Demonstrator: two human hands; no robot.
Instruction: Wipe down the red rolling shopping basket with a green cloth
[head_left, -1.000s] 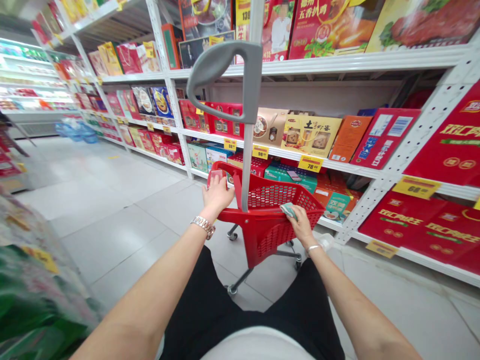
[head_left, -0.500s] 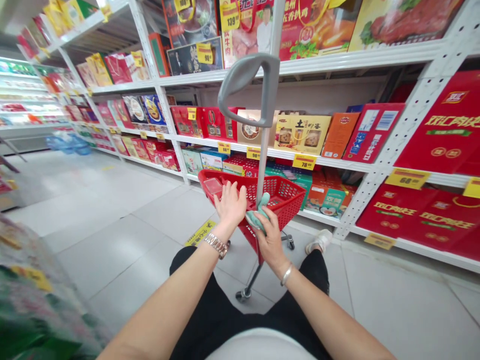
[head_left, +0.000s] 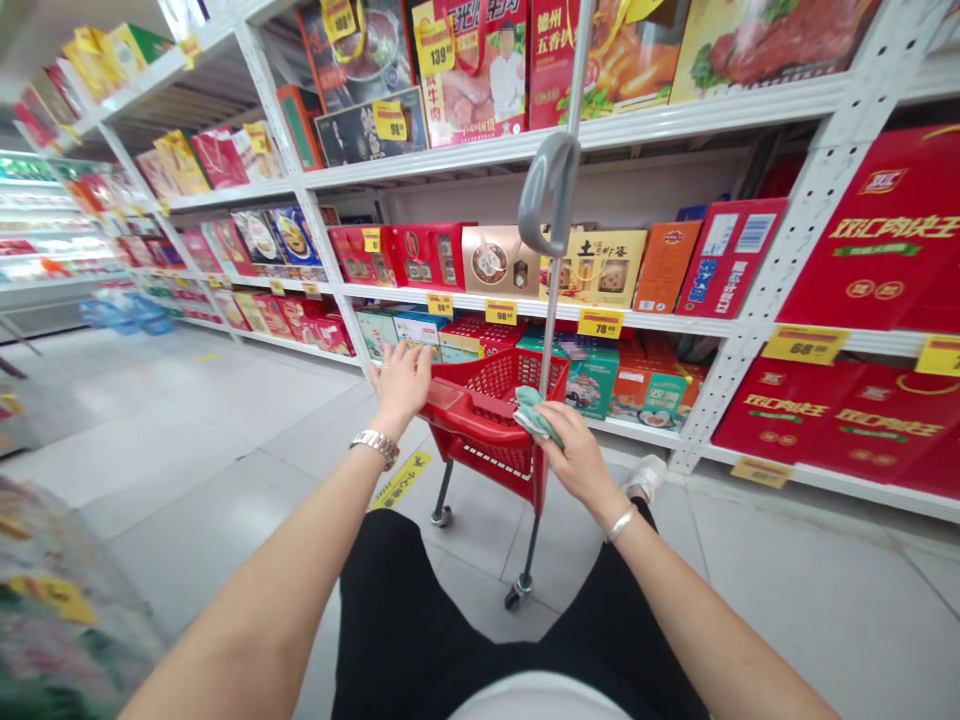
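A small red shopping cart on wheels stands in front of me in a shop aisle, with a tall pole and grey handle rising from it. My left hand rests on the cart's left rim with its fingers stretched out. My right hand is closed on a pale green cloth and presses it against the cart's near right corner, at the foot of the pole. A watch sits on my left wrist, a bracelet on my right.
White shelves packed with red, yellow and orange gift boxes and yellow price tags run along the right and back. Grey tiled floor stretches left. More shelving blurs at the near left edge.
The cart has turned, so its handle now faces edge-on. My left hand slid to the left rim and my right hand moved with the cloth to the near right corner.
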